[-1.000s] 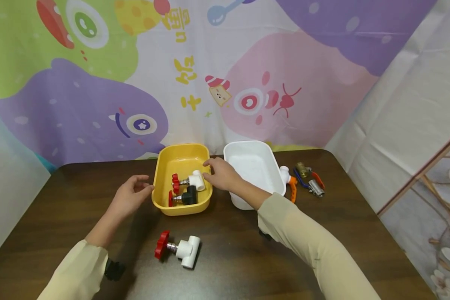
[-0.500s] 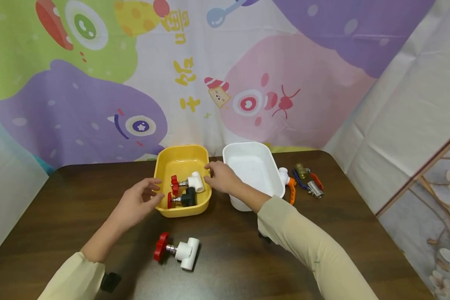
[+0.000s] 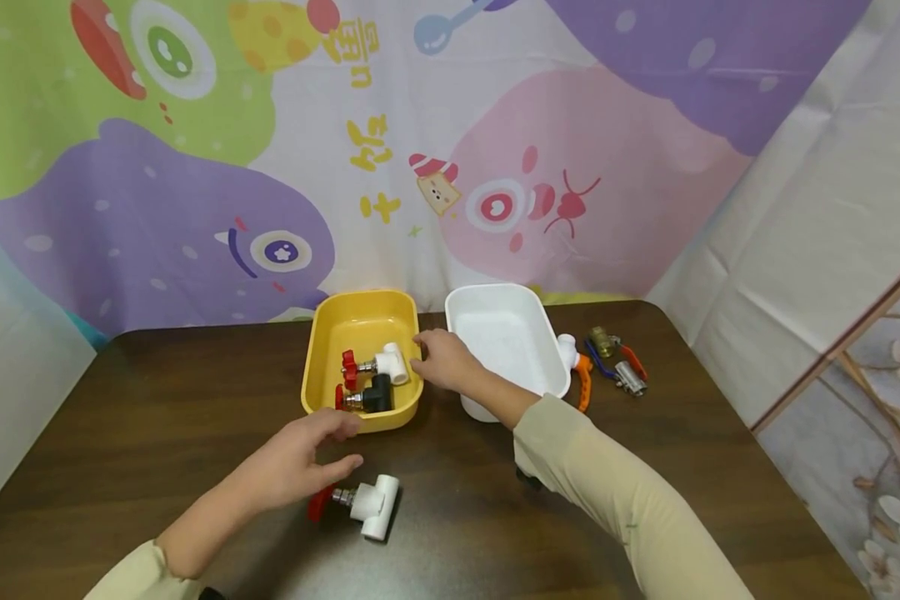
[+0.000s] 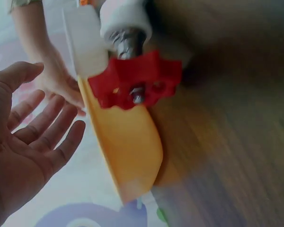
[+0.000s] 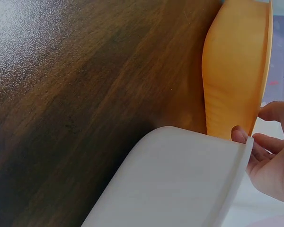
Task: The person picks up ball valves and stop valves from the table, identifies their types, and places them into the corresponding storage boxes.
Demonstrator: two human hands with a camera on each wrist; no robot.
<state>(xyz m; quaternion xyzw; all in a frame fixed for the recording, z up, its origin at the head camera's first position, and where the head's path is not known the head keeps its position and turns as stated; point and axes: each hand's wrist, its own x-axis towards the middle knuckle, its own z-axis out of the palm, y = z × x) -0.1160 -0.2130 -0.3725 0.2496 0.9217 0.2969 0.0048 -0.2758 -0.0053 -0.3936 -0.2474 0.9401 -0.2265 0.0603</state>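
Observation:
My left hand [image 3: 292, 467] hovers with spread, relaxed fingers over a white plastic valve [image 3: 375, 504] lying on the table. Its red handwheel is partly hidden under the hand in the head view; in the left wrist view the handwheel [image 4: 137, 80] shows large beside the bare palm [image 4: 19, 156]. With my right hand [image 3: 450, 360] I hold the right rim of a yellow basin [image 3: 360, 321], one digit over the edge and others along the outer wall [image 5: 234, 71]. Inside the basin lie a white valve [image 3: 392, 364] and a black valve [image 3: 378, 395], both with red handwheels.
A white basin [image 3: 506, 333] stands just right of the yellow one, under my right forearm. Beyond it lie an orange-handled white valve [image 3: 583, 375], a brass valve [image 3: 602, 340] and a silver valve [image 3: 630, 379]. A patterned curtain [image 3: 390, 250] hangs behind the table.
My left hand has left the yellow basin's left side and moved nearer to me, over the loose white valve. My right hand has stayed at the basin's right rim.

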